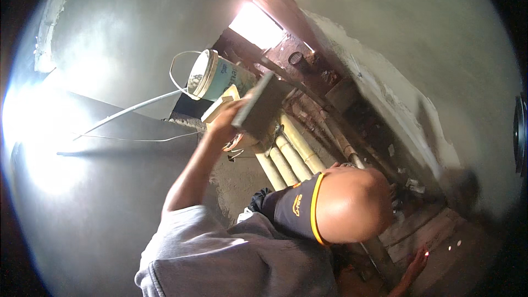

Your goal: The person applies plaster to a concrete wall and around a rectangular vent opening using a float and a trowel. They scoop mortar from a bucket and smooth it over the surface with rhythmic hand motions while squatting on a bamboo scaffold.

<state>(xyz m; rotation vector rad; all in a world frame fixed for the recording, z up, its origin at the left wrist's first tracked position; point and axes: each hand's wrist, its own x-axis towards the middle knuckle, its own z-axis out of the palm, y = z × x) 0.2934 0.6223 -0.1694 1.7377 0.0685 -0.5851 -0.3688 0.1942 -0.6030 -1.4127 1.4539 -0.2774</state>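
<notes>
My left arm (pixel 190 179) reaches up the middle in a grey short sleeve. My left hand (pixel 224 124) is closed round a flat rectangular plastering float (pixel 263 109) with a grey, mortar-stained face. A pale wooden block (pixel 220 104) shows just behind that hand; I cannot tell whether the two touch. Beyond the float sits a white and light-blue plastic bucket (pixel 234 74) with a wire handle. Low on the right, in shadow, my right hand (pixel 416 264) is held near some boards, its fingers apparently stretched out with nothing seen in them.
Several bamboo poles (pixel 300 151) run under the float. My bent knee (pixel 357 203) covers part of the platform. Smooth grey wall (pixel 137 55) rises on the left, with strong glare and a pale pipe (pixel 132 111). Rubble and planks (pixel 412 231) lie below at right; a bright opening (pixel 257 26) is beyond.
</notes>
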